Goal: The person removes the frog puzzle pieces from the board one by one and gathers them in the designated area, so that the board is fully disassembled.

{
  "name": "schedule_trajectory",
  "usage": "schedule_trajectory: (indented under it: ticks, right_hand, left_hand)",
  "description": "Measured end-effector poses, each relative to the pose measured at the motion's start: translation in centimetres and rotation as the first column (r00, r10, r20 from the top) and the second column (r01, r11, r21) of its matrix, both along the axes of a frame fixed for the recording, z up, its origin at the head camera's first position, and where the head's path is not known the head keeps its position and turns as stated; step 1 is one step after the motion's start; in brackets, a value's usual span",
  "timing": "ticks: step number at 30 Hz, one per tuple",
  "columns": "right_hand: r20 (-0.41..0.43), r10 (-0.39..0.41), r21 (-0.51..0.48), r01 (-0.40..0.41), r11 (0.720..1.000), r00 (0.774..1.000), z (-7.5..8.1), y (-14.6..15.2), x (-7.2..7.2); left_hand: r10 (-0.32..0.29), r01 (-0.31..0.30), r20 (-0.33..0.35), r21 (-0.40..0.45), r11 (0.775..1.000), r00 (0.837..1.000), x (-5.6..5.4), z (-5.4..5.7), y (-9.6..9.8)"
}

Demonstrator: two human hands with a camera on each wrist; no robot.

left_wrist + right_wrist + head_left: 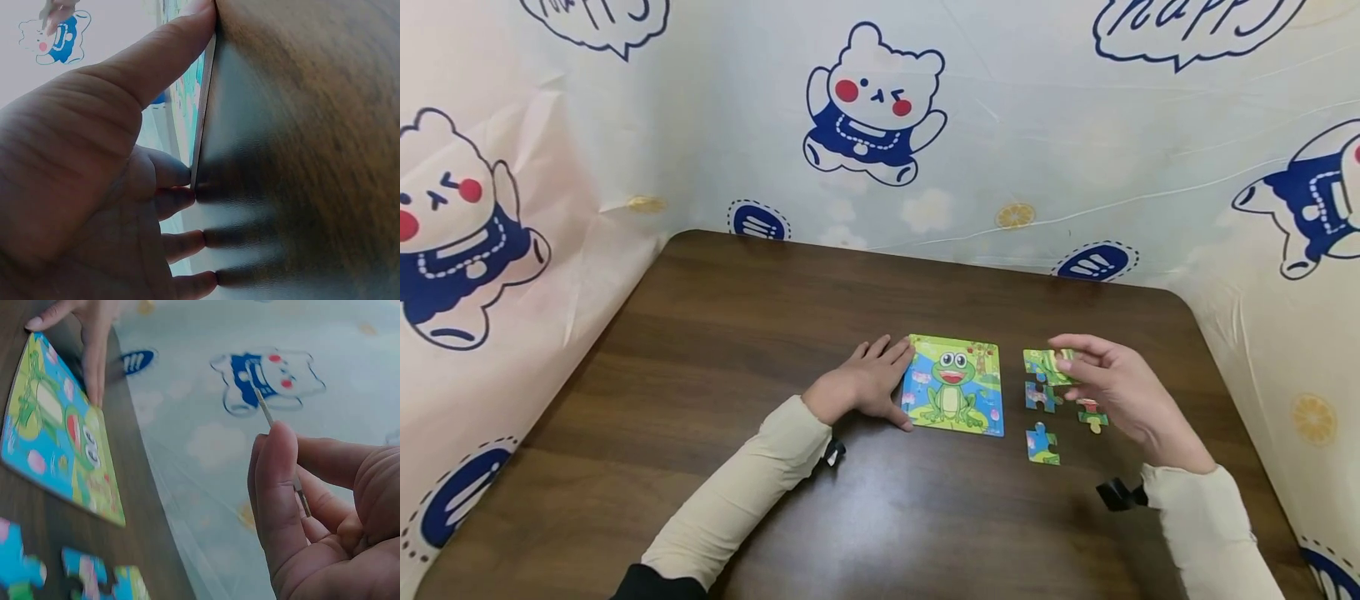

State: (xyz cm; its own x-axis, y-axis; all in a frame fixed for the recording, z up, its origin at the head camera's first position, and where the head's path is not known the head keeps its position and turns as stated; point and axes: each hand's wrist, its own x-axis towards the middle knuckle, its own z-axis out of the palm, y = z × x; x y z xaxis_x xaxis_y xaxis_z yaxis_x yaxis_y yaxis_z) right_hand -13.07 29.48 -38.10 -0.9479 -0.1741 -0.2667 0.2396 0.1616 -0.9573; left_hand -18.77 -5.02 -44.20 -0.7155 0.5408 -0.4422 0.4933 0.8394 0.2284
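A square frog puzzle board [952,393] lies on the table, its picture showing a green frog on blue. My left hand [865,385] touches its left edge with fingers spread and straight; in the left wrist view the thumb [169,53] and some fingertips meet the board's edge. Right of the board, my right hand [1122,392] pinches a green jigsaw piece [1062,372] between thumb and fingers. The right wrist view shows that held piece edge-on, above the table. Loose jigsaw pieces [1042,446] lie below and beside this hand, some partly hidden by it.
The brown wooden table [760,333] has rounded far corners. A patterned cloth [1030,125] with cartoon bears hangs behind and at both sides. Several loose pieces form a rough column between the board and the right hand.
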Motion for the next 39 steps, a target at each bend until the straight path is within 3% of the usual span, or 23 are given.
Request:
schedule_trajectory:
  ticks: [5,9,12,17,24,39]
  right_hand:
    - [0.011,-0.052,-0.196,0.053,0.979,0.999,-0.5,3.2,2.1]
    - [-0.035,-0.060,-0.380,0.042,0.924,0.998,-0.9,5.6,3.5]
    - [-0.053,-0.056,-0.461,0.025,0.887,0.997,-1.1,7.0,4.4]
    - [-0.028,-0.064,-0.509,0.041,0.860,0.998,-1.6,8.4,5.7]
    - [-0.041,-0.025,-0.615,-0.006,0.789,0.999,-1.9,9.5,6.6]
    - [-0.027,0.022,-0.644,-0.034,0.764,0.999,-2.0,10.4,6.6]
  left_hand:
    - [0.006,-0.006,0.001,-0.002,1.000,1.000,0.0,0.2,-0.1]
    - [0.012,-0.012,0.007,0.000,1.000,1.000,0.1,0.5,-0.1]
    - [0.008,-0.008,0.008,0.001,1.000,1.000,0.2,0.6,0.0]
    - [0.006,-0.006,0.007,-0.002,1.000,1.000,0.1,0.6,0.1]
    - [-0.001,0.001,0.013,-0.005,1.000,1.000,0.0,0.5,0.2]
    - [0.005,-0.005,0.010,0.008,1.000,1.000,-0.1,0.2,0.2]
